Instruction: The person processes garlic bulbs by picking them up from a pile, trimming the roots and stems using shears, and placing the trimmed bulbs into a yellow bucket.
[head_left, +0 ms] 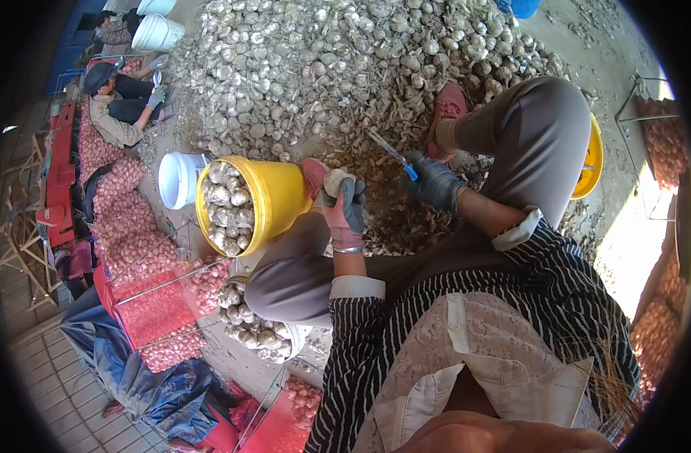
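My left hand (343,209), in a pink and grey glove, is closed on a whitish garlic bulb (336,181). It is beside the yellow bucket (283,198), which is full of garlic bulbs and tilted in this view. My right hand (434,183), in a dark grey glove, grips a pair of shears (393,154) with metal blades and a blue handle. The blades point up and left, apart from the bulb. Between my feet, dry stems and leaf scraps (394,219) cover the ground.
A large heap of garlic (308,68) spreads ahead. At the left stand a white bucket (181,180) and a white tub of garlic (285,343); a yellow bucket (589,162) is by my right leg. Red net sacks (138,253) line the left, where another person (123,106) sits.
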A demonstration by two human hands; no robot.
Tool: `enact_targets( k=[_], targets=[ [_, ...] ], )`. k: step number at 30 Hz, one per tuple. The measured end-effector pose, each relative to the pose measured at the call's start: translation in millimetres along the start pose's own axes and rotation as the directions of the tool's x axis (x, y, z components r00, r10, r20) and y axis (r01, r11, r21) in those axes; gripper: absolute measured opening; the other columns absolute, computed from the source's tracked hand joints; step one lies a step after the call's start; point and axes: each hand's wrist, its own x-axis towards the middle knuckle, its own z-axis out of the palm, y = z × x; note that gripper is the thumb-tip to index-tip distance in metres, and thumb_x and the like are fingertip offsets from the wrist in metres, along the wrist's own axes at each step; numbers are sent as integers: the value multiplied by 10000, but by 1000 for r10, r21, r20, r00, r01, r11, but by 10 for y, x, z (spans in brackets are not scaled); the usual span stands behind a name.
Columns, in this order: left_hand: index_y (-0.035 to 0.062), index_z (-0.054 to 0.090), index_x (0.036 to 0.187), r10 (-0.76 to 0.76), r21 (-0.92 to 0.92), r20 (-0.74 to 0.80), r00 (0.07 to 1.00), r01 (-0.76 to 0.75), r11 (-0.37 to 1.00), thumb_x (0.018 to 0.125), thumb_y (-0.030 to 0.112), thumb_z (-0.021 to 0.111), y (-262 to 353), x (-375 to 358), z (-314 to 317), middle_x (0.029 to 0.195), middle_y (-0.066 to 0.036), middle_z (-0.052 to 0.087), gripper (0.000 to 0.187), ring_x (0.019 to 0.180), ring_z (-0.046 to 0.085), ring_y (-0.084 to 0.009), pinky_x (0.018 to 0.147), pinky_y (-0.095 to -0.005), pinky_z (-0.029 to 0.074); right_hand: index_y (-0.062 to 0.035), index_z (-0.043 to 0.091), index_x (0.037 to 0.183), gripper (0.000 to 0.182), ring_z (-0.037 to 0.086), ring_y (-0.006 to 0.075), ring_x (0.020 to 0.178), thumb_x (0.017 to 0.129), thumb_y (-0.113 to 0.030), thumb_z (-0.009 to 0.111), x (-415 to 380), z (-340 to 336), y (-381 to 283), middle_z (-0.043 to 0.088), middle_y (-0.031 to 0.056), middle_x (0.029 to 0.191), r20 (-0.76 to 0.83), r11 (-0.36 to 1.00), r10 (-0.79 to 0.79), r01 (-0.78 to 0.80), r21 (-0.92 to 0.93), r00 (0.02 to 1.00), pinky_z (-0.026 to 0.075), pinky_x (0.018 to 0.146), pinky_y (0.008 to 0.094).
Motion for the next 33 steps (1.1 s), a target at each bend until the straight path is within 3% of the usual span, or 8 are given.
enact_targets(
  k=[3,5,13,18,22,25,27,33],
  targets=[
    [84,448,1239,-10,318,-150,989,58,946,747,92,733,91,3,83,1168,-99,563,569,1053,575,-239,895,-377,477,-22,468,1184,480,601,381,871,797,-263,621,-60,18,-209,592,207,986,36,967,-190,194,-168,981,466,742,475],
    [41,438,1227,479,672,-9,878,-349,653,686,67,775,-131,119,-21,1178,-104,549,638,1091,550,-225,921,-351,464,-21,488,1164,455,597,378,863,787,-245,608,-58,123,-183,590,208,983,-42,901,-303,272,-338,952,464,735,476],
    [7,380,1279,354,806,-68,933,-158,571,615,116,818,-226,70,214,1223,-157,504,803,1123,531,-269,975,-356,425,27,491,1132,468,599,364,845,777,-262,588,8,203,-118,599,220,954,57,808,-226,220,-547,972,454,704,489],
    [11,380,1287,433,970,44,900,-143,198,579,241,835,-210,14,283,1217,-218,497,872,1109,522,-351,949,-414,433,27,435,1237,582,599,391,736,755,-246,615,49,324,50,604,218,842,77,800,-187,197,-567,979,462,630,485],
    [13,437,1240,398,865,14,917,-211,456,592,250,827,-384,217,33,1181,-207,526,792,1080,537,-350,929,-412,442,43,490,1091,435,608,370,754,793,-264,567,95,316,74,617,205,815,162,837,-108,178,-518,981,460,652,483],
    [12,496,1169,251,939,-17,968,-71,336,607,281,817,-359,207,47,1117,-194,574,701,1048,563,-342,901,-406,458,40,490,1083,425,610,365,758,788,-255,569,5,321,60,617,207,823,150,837,-112,175,-518,982,466,654,480],
    [33,517,1143,279,963,55,959,-125,238,633,210,828,-360,137,143,1054,-110,647,622,967,631,-213,864,-341,492,41,490,1078,418,612,362,759,786,-247,571,-37,334,102,617,207,825,139,837,-116,172,-519,984,468,656,478],
    [15,511,1144,227,992,78,971,-98,81,641,212,820,-179,-112,382,1034,-117,654,623,948,639,-233,849,-345,494,8,494,1089,429,616,354,762,752,-229,613,-69,329,277,617,193,813,132,840,-201,240,-486,971,472,657,469]
  ],
)
